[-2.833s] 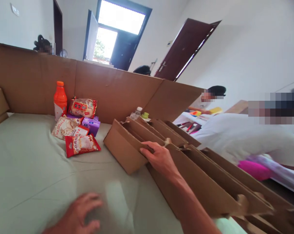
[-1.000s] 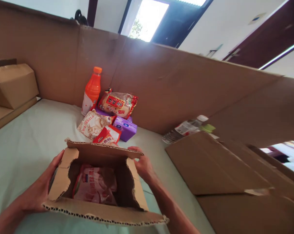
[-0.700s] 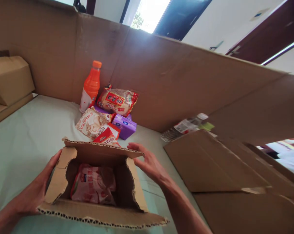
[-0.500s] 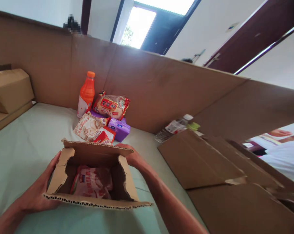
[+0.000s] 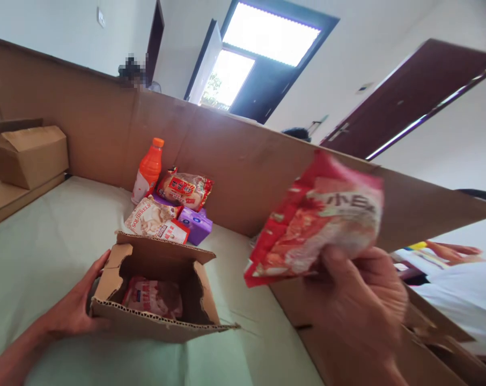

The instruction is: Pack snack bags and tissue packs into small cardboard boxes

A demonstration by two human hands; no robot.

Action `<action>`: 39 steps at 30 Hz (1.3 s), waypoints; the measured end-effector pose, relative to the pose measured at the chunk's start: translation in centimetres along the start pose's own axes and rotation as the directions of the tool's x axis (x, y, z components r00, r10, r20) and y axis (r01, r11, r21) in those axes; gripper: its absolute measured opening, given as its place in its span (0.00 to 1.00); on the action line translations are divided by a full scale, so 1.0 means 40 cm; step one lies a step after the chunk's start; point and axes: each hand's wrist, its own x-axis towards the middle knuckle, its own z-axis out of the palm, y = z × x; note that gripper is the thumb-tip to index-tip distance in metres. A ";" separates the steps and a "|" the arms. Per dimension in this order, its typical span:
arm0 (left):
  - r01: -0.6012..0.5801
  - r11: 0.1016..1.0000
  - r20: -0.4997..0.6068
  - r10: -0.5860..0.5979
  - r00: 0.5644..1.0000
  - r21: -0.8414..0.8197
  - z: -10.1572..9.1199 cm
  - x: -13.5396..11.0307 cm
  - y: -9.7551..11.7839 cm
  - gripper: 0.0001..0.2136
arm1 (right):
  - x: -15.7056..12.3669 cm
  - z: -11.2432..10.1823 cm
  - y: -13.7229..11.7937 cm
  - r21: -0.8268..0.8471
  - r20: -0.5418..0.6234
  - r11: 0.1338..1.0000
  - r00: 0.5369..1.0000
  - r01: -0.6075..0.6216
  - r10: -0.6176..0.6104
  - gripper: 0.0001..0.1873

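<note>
My left hand (image 5: 76, 308) grips the left side of an open cardboard box (image 5: 146, 328), its fingers partly hidden behind the wall. A pink-and-white snack packet (image 5: 156, 297) lies at the bottom of that box. Up at the right, clear of the box, my right hand (image 5: 359, 300) is closed on a red snack packet (image 5: 319, 220), pinched by its lower edge and slightly blurred. Just beyond the box stand a bag of nuts (image 5: 150, 214), a purple carton (image 5: 195, 225), a bag of rice crackers (image 5: 185, 188) and an orange drink bottle (image 5: 148, 170).
A tall cardboard wall (image 5: 235, 161) runs along the back of the green-covered table (image 5: 66, 230). Another cardboard box (image 5: 37, 155) sits at the far left. Cardboard flaps lie at the right, with another person's hand (image 5: 454, 251) and white clothing (image 5: 464, 295) beyond them.
My right hand has left the box and now holds a red snack packet up at the right. The left hand stays on the box. The camera view has shifted slightly.
</note>
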 end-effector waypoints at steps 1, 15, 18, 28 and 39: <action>-0.011 1.000 0.001 0.011 1.000 0.002 -0.001 0.002 -0.004 0.59 | -0.014 0.030 -0.024 0.087 0.001 0.996 1.000 -0.013 0.012 0.11; -0.063 0.994 0.011 0.064 0.998 -0.090 0.009 0.004 0.005 0.59 | -0.070 0.131 -0.125 -0.225 0.813 0.767 0.550 0.601 -0.193 0.15; -0.061 0.994 0.024 0.063 0.998 -0.087 0.008 0.005 0.013 0.58 | -0.070 0.147 -0.140 -0.225 0.874 0.675 0.452 0.703 -0.180 0.15; -0.064 0.993 0.023 0.066 0.998 -0.096 0.013 0.004 0.008 0.58 | -0.081 0.165 -0.107 -0.238 0.957 0.640 0.287 0.731 0.028 0.12; -0.079 0.990 0.006 0.080 0.997 -0.114 0.016 0.005 0.008 0.58 | -0.035 0.243 -0.201 -0.150 0.978 0.587 0.034 0.796 0.204 0.10</action>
